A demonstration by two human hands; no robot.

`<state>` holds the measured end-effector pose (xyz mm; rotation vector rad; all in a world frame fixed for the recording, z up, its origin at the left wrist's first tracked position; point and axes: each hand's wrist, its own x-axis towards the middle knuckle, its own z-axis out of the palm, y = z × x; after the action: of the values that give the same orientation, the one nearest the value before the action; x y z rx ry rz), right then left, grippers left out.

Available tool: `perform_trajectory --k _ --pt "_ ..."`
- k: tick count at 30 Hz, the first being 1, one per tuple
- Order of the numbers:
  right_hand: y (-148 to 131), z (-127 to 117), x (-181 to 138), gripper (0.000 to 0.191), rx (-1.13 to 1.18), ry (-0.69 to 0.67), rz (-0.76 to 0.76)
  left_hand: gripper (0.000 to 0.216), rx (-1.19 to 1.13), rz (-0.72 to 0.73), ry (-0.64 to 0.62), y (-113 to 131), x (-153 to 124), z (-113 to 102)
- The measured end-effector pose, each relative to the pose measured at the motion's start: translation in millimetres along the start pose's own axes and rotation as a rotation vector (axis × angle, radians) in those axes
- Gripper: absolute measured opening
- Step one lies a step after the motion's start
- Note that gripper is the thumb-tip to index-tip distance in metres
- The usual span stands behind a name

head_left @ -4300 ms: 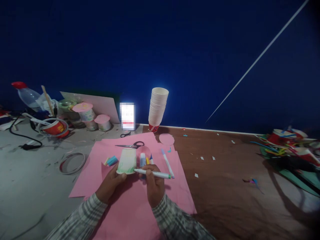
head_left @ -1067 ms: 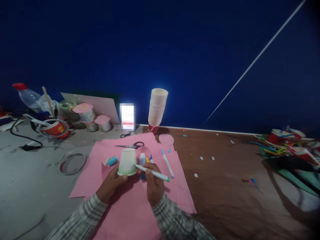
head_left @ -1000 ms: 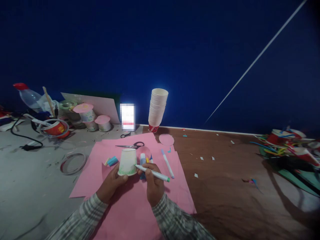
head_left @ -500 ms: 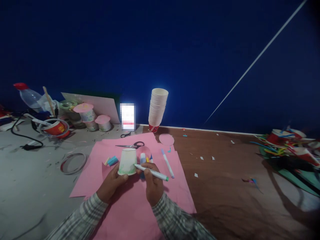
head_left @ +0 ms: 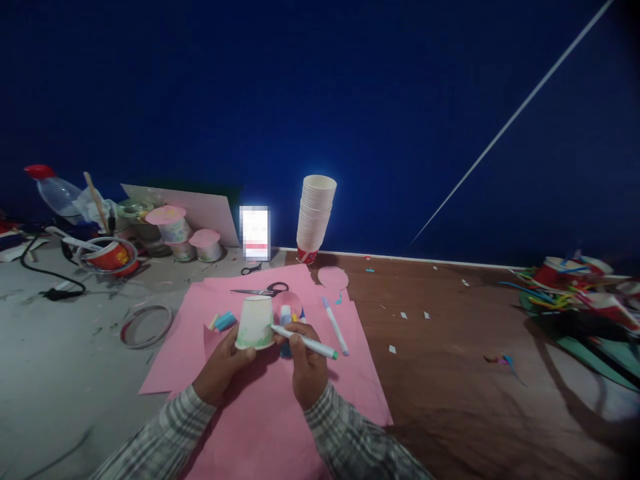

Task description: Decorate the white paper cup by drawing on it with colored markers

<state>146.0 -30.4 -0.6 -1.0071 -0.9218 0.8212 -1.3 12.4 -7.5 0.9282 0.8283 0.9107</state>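
Note:
My left hand grips an upturned white paper cup with green marks near its rim, holding it over the pink paper sheet. My right hand is closed on a green-capped marker whose tip touches the cup's right side. Another marker, a glue stick and small coloured pieces lie on the sheet just beyond my hands.
Scissors and a pink paper circle lie further back. A stack of paper cups stands by the blue wall. Decorated cups, a red cup, a bottle and a tape ring crowd the left. Craft clutter sits right.
The marker's tip has shifted slightly up the cup's right side over the frames; both hands and the cup stay almost in place.

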Motion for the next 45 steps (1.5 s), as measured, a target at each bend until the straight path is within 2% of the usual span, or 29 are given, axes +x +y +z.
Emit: perform_trajectory --k 8,18,34,45 --pt "0.9 -0.8 -0.4 0.018 0.0 -0.015 -0.024 0.06 -0.013 -0.002 0.007 0.4 -0.1 0.1" --pt "2.5 -1.0 -1.5 0.018 0.034 -0.019 0.026 0.057 -0.065 0.006 -0.005 -1.3 -0.2 1.0" --pt "-0.5 -0.4 -1.3 0.018 0.033 -0.034 -0.033 0.054 -0.022 0.03 -0.009 3.1 -0.9 3.4" --pt "0.3 -0.2 -2.2 0.017 0.037 -0.038 -0.02 0.053 -0.023 0.01 -0.016 -0.7 0.3 0.3"
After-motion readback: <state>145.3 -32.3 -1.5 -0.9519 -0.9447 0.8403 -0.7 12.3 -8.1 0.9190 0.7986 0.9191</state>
